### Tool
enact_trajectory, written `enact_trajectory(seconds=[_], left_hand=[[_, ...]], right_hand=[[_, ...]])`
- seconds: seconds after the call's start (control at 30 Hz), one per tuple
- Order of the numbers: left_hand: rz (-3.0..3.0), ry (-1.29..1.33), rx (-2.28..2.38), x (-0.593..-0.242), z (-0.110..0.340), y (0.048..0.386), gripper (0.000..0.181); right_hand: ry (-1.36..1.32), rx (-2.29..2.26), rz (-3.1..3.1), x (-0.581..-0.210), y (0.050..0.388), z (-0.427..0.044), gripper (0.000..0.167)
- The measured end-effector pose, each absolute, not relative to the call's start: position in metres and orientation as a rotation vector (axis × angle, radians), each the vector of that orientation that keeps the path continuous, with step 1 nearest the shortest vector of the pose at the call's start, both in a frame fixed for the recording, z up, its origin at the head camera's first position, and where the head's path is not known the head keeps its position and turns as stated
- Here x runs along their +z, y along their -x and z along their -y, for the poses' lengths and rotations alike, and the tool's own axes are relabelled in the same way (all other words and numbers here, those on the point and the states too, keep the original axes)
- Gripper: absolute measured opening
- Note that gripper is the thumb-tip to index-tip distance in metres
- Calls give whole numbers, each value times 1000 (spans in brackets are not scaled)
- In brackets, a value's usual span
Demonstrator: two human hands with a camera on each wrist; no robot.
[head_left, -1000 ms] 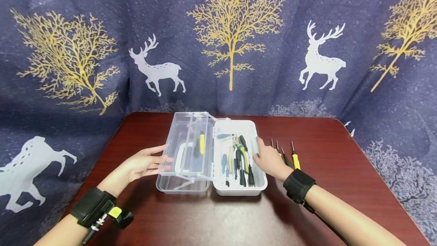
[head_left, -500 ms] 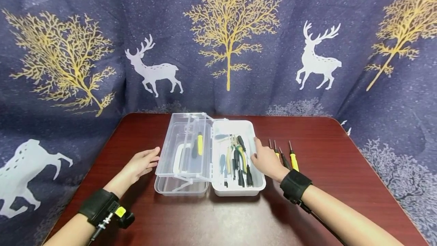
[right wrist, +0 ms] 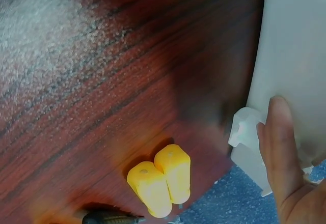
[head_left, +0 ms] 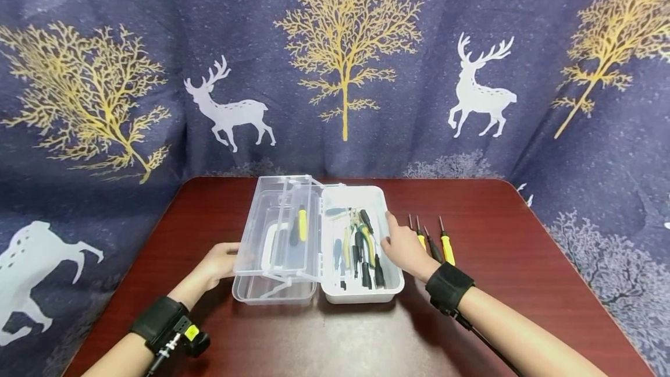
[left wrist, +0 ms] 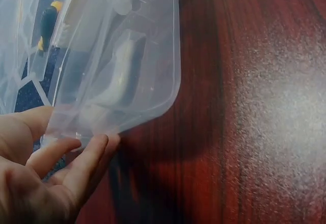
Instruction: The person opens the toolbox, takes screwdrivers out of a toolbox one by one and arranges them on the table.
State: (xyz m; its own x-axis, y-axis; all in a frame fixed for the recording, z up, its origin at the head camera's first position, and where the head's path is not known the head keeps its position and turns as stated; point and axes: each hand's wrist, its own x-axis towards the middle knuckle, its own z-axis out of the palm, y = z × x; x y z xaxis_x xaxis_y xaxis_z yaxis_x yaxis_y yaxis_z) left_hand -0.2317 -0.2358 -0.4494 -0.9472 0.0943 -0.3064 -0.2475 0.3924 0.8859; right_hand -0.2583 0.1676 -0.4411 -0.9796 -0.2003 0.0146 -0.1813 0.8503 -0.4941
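Note:
In the head view, my left hand (head_left: 217, 263) holds the left edge of the clear tray section (head_left: 251, 237) of an opened toolbox. The left wrist view shows the thumb and fingers of my left hand (left wrist: 66, 158) around the clear plastic corner (left wrist: 84, 117). At the white base (head_left: 361, 295), my right hand (head_left: 410, 252) grips the right wall, thumb over the rim. One straight finger of my right hand (right wrist: 290, 168) lies against the outer white wall (right wrist: 295, 40). Pliers (head_left: 368, 243) and several dark-handled tools lie inside the base. A yellow-handled tool (head_left: 302, 224) shows through the clear plastic.
Several screwdrivers (head_left: 447, 249) with yellow or black handles lie on the dark red table (head_left: 502, 290), right of the toolbox. Two yellow handles (right wrist: 175, 170) show beside the base in the right wrist view. A patterned blue curtain (head_left: 293, 127) hangs behind the table.
My left hand came away from the clear section half a second ago and is now back at its left edge. My right hand has stayed on the base, and the view has shifted slightly.

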Motion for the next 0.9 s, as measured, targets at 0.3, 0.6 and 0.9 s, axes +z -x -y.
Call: enact_trajectory(seconds=[0.3,0.6,0.9], left_hand=[[-2416,61,1549,-438,244,230,47],[-2484,-33,1467,-403,238,235,44],[-2503,-76,1416,-385,232,238,43]], right_hand=[[325,-785,-3000,-440,259,-164,67],[284,-894,-2982,-442,260,-173,68],[272,-977,-2951,-444,259,-181,70]])
